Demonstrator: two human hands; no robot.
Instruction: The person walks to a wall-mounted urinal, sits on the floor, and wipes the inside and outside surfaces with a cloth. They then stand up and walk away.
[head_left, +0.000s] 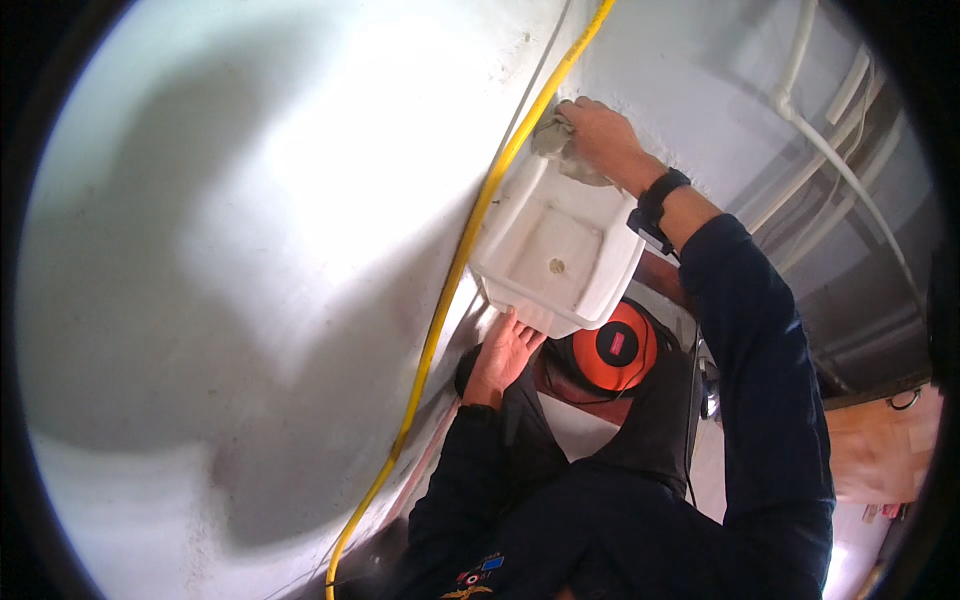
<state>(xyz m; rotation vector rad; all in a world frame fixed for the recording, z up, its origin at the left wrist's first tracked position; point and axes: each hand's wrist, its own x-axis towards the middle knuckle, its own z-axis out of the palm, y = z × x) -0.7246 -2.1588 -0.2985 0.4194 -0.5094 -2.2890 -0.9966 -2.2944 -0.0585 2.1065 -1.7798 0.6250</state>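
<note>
A white rectangular basin (517, 255) with a round drain hole in its floor sits in front of me, close to the pale wall. My left hand (504, 356) is at its near end, palm turned up, thumb and fingertips against the underside of the front wall. Beyond the far rim, my right hand (604, 139) grips a crumpled grey cloth (553, 136) where two wall surfaces meet. Part of the cloth hangs over the basin's far end. A black band with a small box is strapped to my right wrist.
A yellow hose (480, 202) runs down the pale wall (247, 247), left of the basin. White pipes (832, 150) cross the right side. Between my knees, under the basin, lies an orange round drum (630, 367) with a black centre and dark cable around it.
</note>
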